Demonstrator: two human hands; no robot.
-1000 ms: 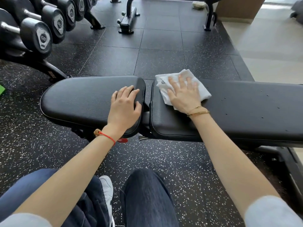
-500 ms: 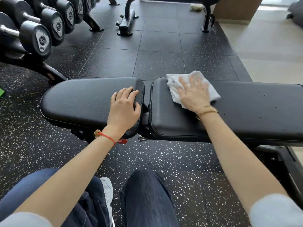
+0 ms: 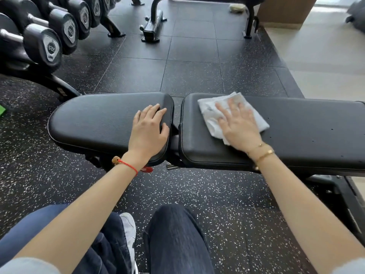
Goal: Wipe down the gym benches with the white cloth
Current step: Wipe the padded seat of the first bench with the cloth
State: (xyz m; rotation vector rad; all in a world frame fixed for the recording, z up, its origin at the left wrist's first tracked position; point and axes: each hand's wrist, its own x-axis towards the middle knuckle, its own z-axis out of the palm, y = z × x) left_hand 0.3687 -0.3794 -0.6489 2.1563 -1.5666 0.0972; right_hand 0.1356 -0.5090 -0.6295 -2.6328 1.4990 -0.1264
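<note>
A black padded gym bench lies across the view in two parts: a short seat pad [image 3: 94, 119] on the left and a long back pad [image 3: 308, 131] on the right. A folded white cloth [image 3: 211, 113] lies on the long pad near its left end. My right hand [image 3: 239, 125] presses flat on the cloth with fingers spread, covering its near right part. My left hand [image 3: 149, 131] rests palm down on the right end of the seat pad, its fingers curled over the pad's edge at the gap.
A dumbbell rack [image 3: 47, 42] stands at the left rear. Another bench's frame feet [image 3: 153, 30] stand on the black rubber floor behind. A light tiled floor [image 3: 325, 62] begins at the right. My knees [image 3: 173, 238] are below, close to the bench's metal base [image 3: 335, 186].
My right hand has slid the cloth rightward along the long pad, away from its left end. My left hand has stayed on the seat pad.
</note>
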